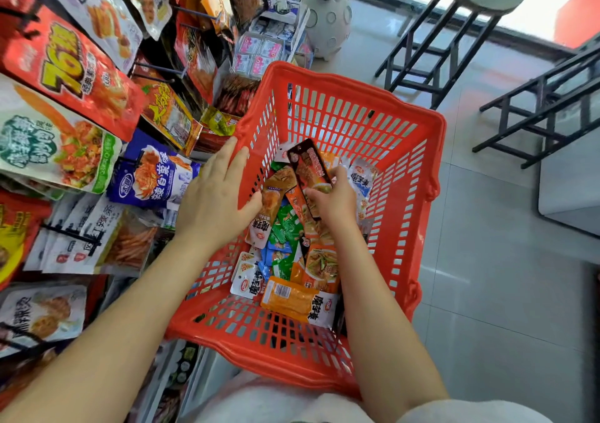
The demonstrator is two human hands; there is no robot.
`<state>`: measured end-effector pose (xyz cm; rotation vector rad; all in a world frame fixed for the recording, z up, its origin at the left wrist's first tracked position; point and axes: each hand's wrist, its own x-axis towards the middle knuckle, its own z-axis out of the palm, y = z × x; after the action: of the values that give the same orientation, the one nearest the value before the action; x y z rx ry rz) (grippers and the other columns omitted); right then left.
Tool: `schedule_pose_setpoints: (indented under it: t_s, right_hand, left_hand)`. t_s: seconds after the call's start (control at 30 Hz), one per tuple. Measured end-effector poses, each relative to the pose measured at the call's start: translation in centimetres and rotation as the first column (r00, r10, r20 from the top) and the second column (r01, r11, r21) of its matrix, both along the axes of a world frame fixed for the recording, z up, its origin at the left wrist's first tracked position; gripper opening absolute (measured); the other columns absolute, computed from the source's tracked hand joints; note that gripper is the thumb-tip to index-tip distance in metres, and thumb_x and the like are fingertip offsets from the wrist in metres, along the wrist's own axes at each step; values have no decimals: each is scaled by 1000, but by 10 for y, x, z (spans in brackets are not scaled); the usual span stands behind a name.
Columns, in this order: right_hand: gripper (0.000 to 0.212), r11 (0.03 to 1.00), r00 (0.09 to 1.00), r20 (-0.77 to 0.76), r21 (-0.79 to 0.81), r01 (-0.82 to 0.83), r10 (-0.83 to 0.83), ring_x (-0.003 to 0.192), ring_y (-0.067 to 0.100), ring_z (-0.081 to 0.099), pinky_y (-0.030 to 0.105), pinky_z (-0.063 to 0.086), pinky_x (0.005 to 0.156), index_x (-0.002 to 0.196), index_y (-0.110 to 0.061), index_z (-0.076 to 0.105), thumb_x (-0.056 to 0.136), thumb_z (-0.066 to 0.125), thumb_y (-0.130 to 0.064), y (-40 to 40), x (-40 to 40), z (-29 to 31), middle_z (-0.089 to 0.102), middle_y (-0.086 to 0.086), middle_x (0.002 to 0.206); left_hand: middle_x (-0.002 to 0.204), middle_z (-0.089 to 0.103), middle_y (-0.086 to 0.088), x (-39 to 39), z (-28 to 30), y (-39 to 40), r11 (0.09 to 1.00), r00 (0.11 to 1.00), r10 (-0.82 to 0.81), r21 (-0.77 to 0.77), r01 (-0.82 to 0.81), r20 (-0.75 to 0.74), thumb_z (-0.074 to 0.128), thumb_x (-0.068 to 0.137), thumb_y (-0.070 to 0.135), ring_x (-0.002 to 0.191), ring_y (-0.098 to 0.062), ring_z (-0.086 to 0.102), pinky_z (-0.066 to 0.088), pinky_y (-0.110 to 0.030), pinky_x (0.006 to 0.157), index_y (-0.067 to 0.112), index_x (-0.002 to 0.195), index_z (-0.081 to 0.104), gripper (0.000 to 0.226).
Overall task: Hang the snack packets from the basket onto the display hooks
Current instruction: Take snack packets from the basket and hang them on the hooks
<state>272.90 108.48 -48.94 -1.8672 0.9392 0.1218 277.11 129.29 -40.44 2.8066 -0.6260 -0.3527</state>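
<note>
A red plastic basket sits in front of me, with several small snack packets piled on its bottom. My right hand reaches inside and grips a narrow dark packet with red and orange print, lifted above the pile. My left hand lies over the basket's left rim, fingers straight and thumb inside the wall. On the left, the display rack carries hanging bags on dark hooks.
Hanging bags fill the rack: a red one, a green and white one, a blue one. A white round ornament, a stool and dark metal frames stand on the grey tiled floor to the right.
</note>
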Motion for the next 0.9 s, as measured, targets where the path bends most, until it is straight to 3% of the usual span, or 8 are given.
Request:
schedule_pose_setpoints:
  t_s: [0.07,0.1,0.17,0.23,0.37,0.6,0.77,0.9]
  right_hand:
    - [45,991,992,70,91,101,-108,77,9,59,25,45,61,118,-18,45,88,78,-23,-3,1,11,63,-3,102]
    - [50,977,984,86,159,144,-159,88,12,59,26,50,71,124,-17,46,88,79,-26,-2,3,15,60,-1,115]
    - [65,926,972,92,336,174,-216,110,16,58,41,52,97,136,-13,50,82,82,-33,3,9,20,56,-4,129]
    - [65,895,979,89,428,127,-182,109,26,67,53,54,99,130,-12,59,74,84,-35,16,15,13,67,4,125]
    - [75,963,997,-78,271,-2,24,124,31,58,53,49,104,142,-17,50,77,83,-35,53,17,-23,60,10,137]
    - [65,986,985,-105,112,-126,138,126,31,56,43,48,101,145,-19,43,89,75,-29,88,14,-34,62,10,137]
    - [60,976,975,-135,151,-156,176,123,29,59,31,44,89,142,-19,44,90,74,-20,94,14,-34,62,6,134]
    - [57,975,993,-63,205,-83,98,120,29,60,38,49,97,135,-18,49,86,77,-12,88,8,-26,64,5,129]
  left_hand:
    - [169,11,-2,0,0,1,999,1000,14,-38,-14,-2,54,98,44,153,-26,21,34,-49,115,17,160,22,75]
    - [169,13,-2,-1,1,2,998,1000,21,-61,-21,-9,54,98,43,152,-25,22,33,-49,116,16,160,23,75]
    - [168,15,-2,-6,0,7,996,999,29,-87,-32,-28,55,98,42,153,-24,20,29,-49,120,16,160,21,76]
    - [169,13,-1,-17,-1,18,995,998,41,-90,-46,-52,54,98,43,154,-24,16,24,-49,123,18,161,16,78]
    - [169,12,0,-47,-3,49,989,993,83,-116,-93,-89,53,98,45,155,-21,13,17,-45,125,20,162,12,80]
    - [169,7,4,-58,-3,61,989,979,125,-59,-136,-159,51,100,47,155,-19,10,17,-48,122,34,161,4,79]
    - [169,7,7,-58,-3,61,987,975,137,-55,-149,-176,49,100,48,155,-17,10,16,-47,122,38,161,4,76]
    - [168,15,8,-58,-2,61,987,985,103,-108,-118,-142,52,99,45,154,-15,15,21,-47,121,36,161,8,76]
